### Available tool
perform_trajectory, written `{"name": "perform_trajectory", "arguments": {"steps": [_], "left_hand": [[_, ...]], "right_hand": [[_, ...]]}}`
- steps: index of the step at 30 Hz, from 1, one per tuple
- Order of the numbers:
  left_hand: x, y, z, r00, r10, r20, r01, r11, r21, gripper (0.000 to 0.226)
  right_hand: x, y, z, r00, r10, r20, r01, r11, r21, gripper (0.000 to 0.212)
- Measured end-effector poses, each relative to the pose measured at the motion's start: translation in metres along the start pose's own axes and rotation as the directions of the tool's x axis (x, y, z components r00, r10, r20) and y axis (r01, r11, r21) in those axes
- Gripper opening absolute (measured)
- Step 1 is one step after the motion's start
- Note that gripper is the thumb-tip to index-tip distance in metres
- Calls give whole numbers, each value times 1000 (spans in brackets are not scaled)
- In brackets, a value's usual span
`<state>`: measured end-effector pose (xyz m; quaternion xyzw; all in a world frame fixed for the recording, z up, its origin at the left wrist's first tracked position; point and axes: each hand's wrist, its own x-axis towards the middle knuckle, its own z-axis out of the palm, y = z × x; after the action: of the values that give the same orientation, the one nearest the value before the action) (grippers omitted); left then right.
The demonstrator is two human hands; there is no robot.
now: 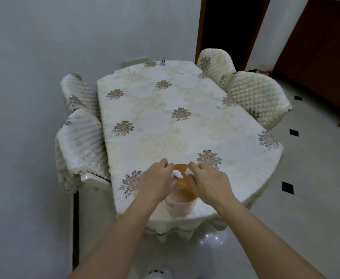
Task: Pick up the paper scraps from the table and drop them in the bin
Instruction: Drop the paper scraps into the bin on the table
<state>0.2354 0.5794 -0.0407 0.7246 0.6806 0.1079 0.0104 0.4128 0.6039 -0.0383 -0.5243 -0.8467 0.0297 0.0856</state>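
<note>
A small pale bin [182,206] with an orange inside stands on the near end of the table [165,127]. Over its mouth my left hand [155,182] pinches a crumpled white paper scrap [176,174]. My right hand [209,182] holds a second white scrap [189,171] just across from it, also above the bin. More small white scraps lie far off on the cloth: one near the right edge [218,105], one beyond it [207,94], and others at the far end [180,72] [132,71].
A cream floral tablecloth covers the table. Quilted covered chairs stand on the left [80,137] and the right [253,95]. A small pink object [162,61] sits at the far edge. A wall is close on the left; tiled floor lies to the right.
</note>
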Motion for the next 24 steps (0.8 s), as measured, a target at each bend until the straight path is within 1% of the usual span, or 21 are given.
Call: {"name": "perform_trajectory", "arguments": {"steps": [3, 5, 8, 10, 12, 19, 24], "left_hand": [[1, 4, 6, 999, -13, 45, 11, 999, 42, 24], [1, 5, 10, 997, -41, 67, 38, 998, 40, 27], [-3, 3, 14, 995, -70, 70, 69, 998, 7, 45], [-7, 0, 17, 996, -75, 56, 76, 997, -2, 59], [-9, -4, 18, 995, -92, 32, 92, 996, -2, 65], [-11, -8, 10, 996, -90, -28, 90, 996, -1, 60], [4, -11, -11, 994, -72, -81, 73, 997, 8, 56]], "right_hand": [[5, 1, 3, 999, -25, 26, 25, 1000, -19, 24], [7, 1, 7, 999, -33, 43, 34, 999, -26, 27], [8, 2, 11, 995, -17, 96, 18, 1000, -16, 44], [7, 4, 12, 995, -4, 98, 5, 1000, -7, 53], [7, 6, 14, 996, 6, 88, -7, 1000, 8, 57], [11, 0, 11, 998, -1, 70, -1, 999, 36, 56], [31, -1, -10, 1000, -28, -11, 28, 999, 17, 55]]}}
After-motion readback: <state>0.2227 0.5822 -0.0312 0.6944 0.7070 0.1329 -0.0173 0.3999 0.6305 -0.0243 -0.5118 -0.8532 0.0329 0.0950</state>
